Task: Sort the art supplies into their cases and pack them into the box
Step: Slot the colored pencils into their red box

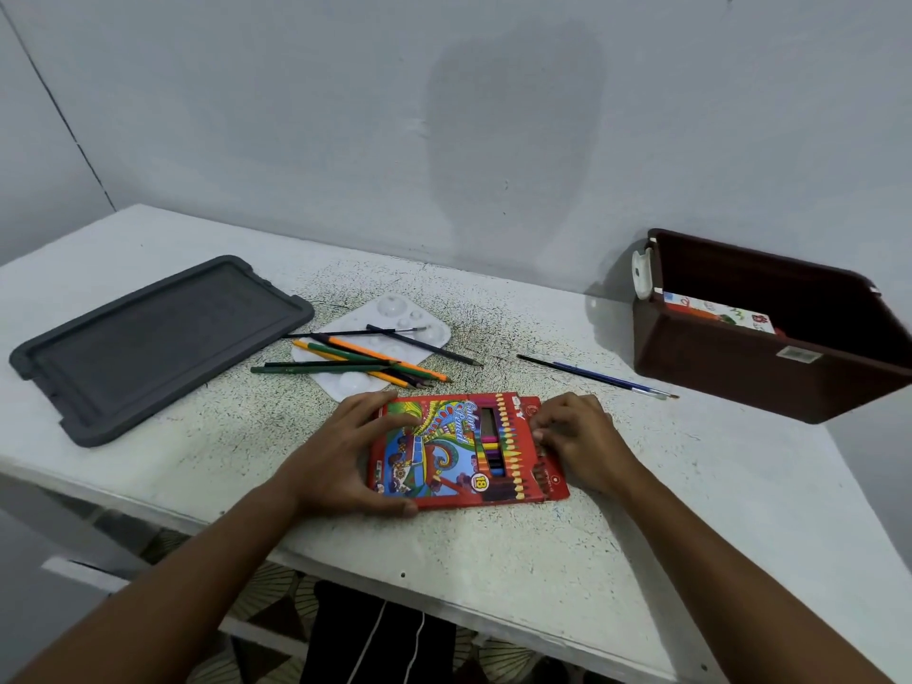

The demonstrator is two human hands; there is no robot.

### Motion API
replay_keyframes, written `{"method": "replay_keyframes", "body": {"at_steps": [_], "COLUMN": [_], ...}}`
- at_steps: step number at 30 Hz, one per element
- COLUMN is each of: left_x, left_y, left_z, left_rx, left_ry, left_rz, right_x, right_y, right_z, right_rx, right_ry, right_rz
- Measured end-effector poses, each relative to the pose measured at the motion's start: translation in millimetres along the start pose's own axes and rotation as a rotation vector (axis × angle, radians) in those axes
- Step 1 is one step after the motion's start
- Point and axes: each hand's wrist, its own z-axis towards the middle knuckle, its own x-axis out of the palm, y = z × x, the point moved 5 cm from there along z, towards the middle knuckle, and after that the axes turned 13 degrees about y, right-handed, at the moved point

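A red colour-pencil case (459, 451) lies flat on the white table (493, 550) in front of me. My left hand (345, 456) grips its left end, thumb at the near edge and fingers over the top. My right hand (577, 441) pinches the flap at the case's right end with curled fingers. Several loose pencils (355, 362) and a thin brush lie across a white paint palette (380, 348) behind the case. Two brushes (597, 376) lie to the right. A dark red box (770, 333) stands open at the far right with a printed case inside.
A grey lid (158, 343) lies flat at the table's left. The wall runs close behind the table. The box hangs slightly over the table's right edge.
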Motion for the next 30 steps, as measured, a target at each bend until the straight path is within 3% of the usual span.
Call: {"method": "replay_keyframes", "body": {"at_steps": [7, 13, 16, 22, 30], "left_x": [-1.3, -2.1, -2.0, -3.6, -3.6], "left_y": [-0.6, -1.7, -2.2, -2.5, -2.9], "left_z": [-0.6, -2.1, -1.7, -3.8, -2.3], "left_rx": [-0.011, -0.018, -0.033, -0.058, -0.042], "left_ry": [0.007, 0.005, 0.022, 0.043, 0.021], "left_rz": [-0.002, 0.016, 0.022, 0.01, 0.037], "right_x": [-1.3, -12.9, -13.9, 15.3, 21.0], "right_y": [-0.2, 10.8, 28.1, 59.6, 75.9], "right_z": [-0.4, 7.5, 25.6, 84.3, 107.0], "right_rx": [-0.011, -0.002, -0.055, -0.154, -0.027], "right_ry": [0.03, -0.095, -0.098, 0.049, -0.02], "right_rz": [0.021, 0.335, 0.123, -0.354, -0.439]}}
